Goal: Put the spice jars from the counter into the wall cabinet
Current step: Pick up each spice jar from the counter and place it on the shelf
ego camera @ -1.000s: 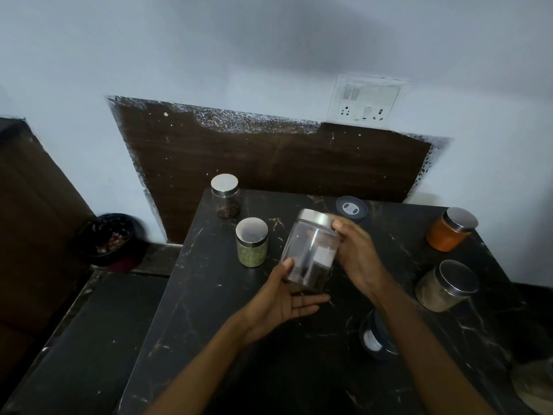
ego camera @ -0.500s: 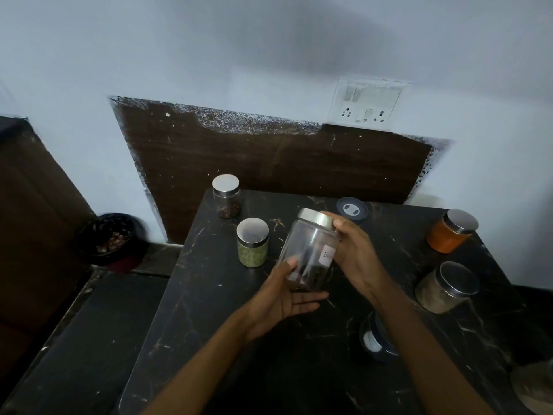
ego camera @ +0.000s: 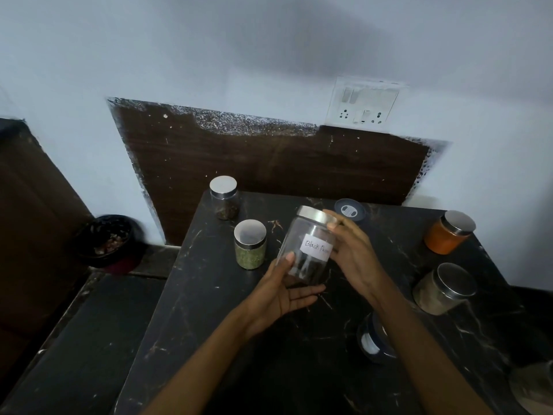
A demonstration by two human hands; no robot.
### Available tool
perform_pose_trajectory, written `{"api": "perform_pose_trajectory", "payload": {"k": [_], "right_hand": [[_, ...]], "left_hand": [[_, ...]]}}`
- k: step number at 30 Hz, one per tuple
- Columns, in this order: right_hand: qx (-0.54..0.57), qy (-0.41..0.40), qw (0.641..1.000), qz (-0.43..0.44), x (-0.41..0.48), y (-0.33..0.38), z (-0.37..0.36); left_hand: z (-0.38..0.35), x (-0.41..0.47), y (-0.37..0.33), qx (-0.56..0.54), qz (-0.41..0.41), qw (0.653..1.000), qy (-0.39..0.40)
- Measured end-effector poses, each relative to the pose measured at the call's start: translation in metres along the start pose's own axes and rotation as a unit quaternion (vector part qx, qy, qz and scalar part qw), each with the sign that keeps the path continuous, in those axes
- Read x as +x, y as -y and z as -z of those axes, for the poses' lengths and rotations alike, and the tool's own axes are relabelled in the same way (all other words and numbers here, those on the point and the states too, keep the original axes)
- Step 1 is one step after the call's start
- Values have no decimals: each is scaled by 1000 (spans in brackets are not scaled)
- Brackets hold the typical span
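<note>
Head view: in the middle of the frame both hands hold a clear black pepper jar [ego camera: 305,250] in the air above the black marble counter [ego camera: 209,324]. The jar tilts, its steel lid toward the upper right, with a white handwritten label facing the camera and dark contents at the bottom. The left hand [ego camera: 284,295] carries it from below: the palm faces up, the fingers stretch out flat under the base, and the thumb lies against the glass. The right hand [ego camera: 353,253] grasps the jar's far side, fingers wrapped round the glass and the thumb tip on the lid's rim.

Left of the held jar, a green-filled jar [ego camera: 250,244] stands on the counter, and a smaller dark-filled jar [ego camera: 224,197] stands above it at the counter's back left corner. At the right edge are an orange-filled jar [ego camera: 449,232] and, below it, a beige-filled jar [ego camera: 443,289]. A dark round lid [ego camera: 350,209] lies flat at the back, just above the right hand. A dark blue container [ego camera: 374,339] shows partly under the right forearm.

A brown wall panel [ego camera: 269,166] runs behind the counter, with a white switch plate [ego camera: 365,103] at its upper right. At the left, a dark bowl [ego camera: 109,239] sits on a lower ledge.
</note>
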State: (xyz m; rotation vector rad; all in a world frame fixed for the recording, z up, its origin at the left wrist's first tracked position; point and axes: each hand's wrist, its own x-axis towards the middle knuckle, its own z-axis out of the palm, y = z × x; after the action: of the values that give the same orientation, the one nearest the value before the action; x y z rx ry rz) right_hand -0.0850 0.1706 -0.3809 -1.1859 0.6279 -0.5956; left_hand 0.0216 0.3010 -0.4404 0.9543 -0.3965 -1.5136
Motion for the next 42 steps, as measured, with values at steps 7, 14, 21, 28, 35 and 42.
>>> {"api": "perform_pose_trajectory", "payload": {"k": [7, 14, 21, 28, 35, 42], "right_hand": [[-22, -39, 999, 22, 2, 6, -3], [-33, -47, 997, 46, 8, 17, -6], [-23, -61, 993, 96, 26, 52, -16], [-39, -38, 981, 187, 53, 131, -36], [-78, -16, 939, 334, 79, 258, -76], [-78, 23, 899, 430, 87, 366, -124]], "left_hand": [[-5, 7, -3, 27, -11, 1000, -10], [-11, 10, -12, 16, -37, 999, -2], [-25, 20, -51, 31, -82, 996, -1], [-54, 28, -134, 100, -174, 980, 8], [-104, 15, -264, 226, -305, 925, 4], [-150, -12, -373, 369, -442, 812, -96]]}}
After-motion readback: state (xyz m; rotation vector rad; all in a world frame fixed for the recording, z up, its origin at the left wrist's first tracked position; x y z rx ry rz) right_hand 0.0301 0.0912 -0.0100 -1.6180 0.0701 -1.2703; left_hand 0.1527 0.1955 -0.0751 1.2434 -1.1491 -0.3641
